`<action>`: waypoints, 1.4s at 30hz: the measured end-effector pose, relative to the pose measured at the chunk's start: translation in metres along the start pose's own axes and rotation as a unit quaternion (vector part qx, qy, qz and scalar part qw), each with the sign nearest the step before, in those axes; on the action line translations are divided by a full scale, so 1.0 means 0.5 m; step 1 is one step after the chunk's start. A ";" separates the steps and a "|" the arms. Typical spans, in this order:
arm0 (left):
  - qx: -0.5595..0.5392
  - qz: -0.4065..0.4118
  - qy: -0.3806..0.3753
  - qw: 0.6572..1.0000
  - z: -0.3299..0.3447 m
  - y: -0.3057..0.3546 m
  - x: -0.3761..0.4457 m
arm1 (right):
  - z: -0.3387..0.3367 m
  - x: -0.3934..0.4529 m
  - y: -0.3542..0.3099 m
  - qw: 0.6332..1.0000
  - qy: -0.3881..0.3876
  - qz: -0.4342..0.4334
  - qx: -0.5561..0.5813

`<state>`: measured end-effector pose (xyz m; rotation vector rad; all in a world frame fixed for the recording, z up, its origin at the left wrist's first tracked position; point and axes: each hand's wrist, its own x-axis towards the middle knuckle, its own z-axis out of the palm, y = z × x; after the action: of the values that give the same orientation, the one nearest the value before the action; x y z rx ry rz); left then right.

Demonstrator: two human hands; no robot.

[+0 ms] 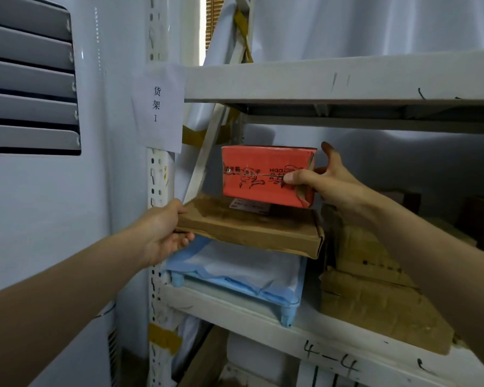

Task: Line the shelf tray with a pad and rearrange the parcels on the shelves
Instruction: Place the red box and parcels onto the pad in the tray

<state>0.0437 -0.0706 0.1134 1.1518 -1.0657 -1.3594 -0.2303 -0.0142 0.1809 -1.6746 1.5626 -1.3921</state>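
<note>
- Already the blue pad (235, 272) lines the tray (287, 317)
- left hand (162, 233) grips the flat brown parcel (249, 227), right hand (319, 182) clasps the red box (266, 174); both unplaced

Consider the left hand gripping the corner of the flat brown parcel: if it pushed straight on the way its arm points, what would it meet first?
Probably the white draped sheet behind the shelf. The left hand points up and inward past the flat brown parcel; depth is unclear.

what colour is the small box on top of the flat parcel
Red-orange, with black line drawings and lettering, seen in the head view: the box sits on the flat brown parcel.
</note>
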 end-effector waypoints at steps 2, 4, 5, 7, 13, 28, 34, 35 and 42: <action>0.005 -0.006 0.007 1.000 0.003 -0.011 0.012 | 0.006 0.009 0.007 1.000 0.011 0.006 -0.004; 0.012 -0.008 0.009 1.000 0.008 -0.021 0.024 | 0.010 0.019 0.015 1.000 0.016 0.015 -0.013; 0.015 -0.010 0.008 1.000 0.011 -0.026 0.030 | 0.012 0.025 0.019 1.000 0.018 0.018 -0.015; 0.015 -0.014 0.008 1.000 0.019 -0.033 0.046 | 0.014 0.034 0.026 0.999 0.027 0.022 -0.016; 0.011 -0.026 0.012 1.000 0.046 -0.053 0.100 | 0.022 0.063 0.048 0.997 0.076 0.026 -0.002; 0.057 -0.020 0.015 0.998 0.131 -0.085 0.322 | 0.073 0.203 0.141 0.973 0.205 0.096 -0.032; 0.097 -0.022 -0.005 0.995 0.155 -0.121 0.434 | 0.082 0.245 0.181 0.970 0.220 0.103 -0.024; 0.107 -0.018 -0.008 0.994 0.160 -0.123 0.444 | 0.077 0.258 0.199 0.970 0.219 0.101 -0.021; 0.220 0.002 0.001 0.975 0.192 -0.137 0.519 | 0.107 0.260 0.169 0.974 0.197 0.110 -0.023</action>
<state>-0.0688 -0.3211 0.0372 1.4660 -1.4124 -1.1463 -0.2423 -0.1710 0.1345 -1.2487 1.9406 -1.6476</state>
